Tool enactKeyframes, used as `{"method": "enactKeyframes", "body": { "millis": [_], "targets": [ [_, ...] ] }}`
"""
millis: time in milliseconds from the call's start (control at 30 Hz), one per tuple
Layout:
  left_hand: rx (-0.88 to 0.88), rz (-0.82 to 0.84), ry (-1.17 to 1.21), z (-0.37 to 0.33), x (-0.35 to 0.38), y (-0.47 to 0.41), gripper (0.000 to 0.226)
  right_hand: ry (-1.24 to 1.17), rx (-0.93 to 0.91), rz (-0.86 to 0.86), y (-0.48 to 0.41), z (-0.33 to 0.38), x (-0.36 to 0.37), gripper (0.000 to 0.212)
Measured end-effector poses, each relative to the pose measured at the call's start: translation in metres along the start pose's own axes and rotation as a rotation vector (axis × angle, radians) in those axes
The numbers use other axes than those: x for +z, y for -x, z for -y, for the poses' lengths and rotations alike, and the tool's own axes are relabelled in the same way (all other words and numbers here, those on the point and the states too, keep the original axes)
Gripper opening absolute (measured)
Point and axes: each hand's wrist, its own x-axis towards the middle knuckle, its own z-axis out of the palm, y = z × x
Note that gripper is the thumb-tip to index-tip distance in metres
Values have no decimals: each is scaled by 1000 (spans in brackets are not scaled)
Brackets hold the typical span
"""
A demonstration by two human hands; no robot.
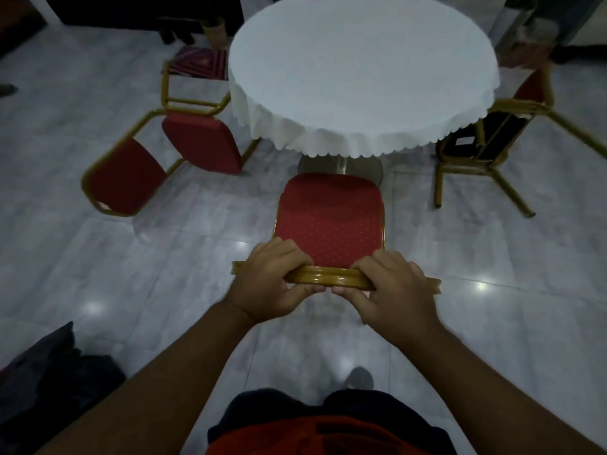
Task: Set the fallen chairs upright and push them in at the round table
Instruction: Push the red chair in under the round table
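Note:
An upright chair (330,221) with a red dotted seat and gold frame stands in front of me, facing the round table (361,70) under its white cloth. My left hand (272,284) and my right hand (391,287) both grip the gold top rail of its backrest, thumbs underneath. The seat's front edge is near the table's metal base (340,165). A second red chair (157,156) lies on its side on the floor left of the table. A third chair (486,139) lies tipped over at the right, its black underside and gold legs facing me.
A striped cushion or cloth (200,62) lies behind the left chair. Dark bundled fabric (52,379) sits on the glossy tiled floor at lower left. Dark furniture lines the far wall. My shoe (359,379) shows below the chair.

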Motion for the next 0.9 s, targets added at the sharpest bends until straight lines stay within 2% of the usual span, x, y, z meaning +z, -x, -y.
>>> {"method": "enactKeyframes", "body": {
  "millis": [333,467,633,900],
  "targets": [
    [-152,38,-11,9,14,-44,34,11,14,30,-47,-32,7,47],
    [-185,87,9,8,11,-51,38,-95,47,83,-48,-35,0,41],
    [-227,76,-5,11,13,-61,35,58,266,23,-46,-36,7,44],
    [-217,42,-65,36,13,-66,34,83,274,-64,-60,-26,26,42]
  ]
}}
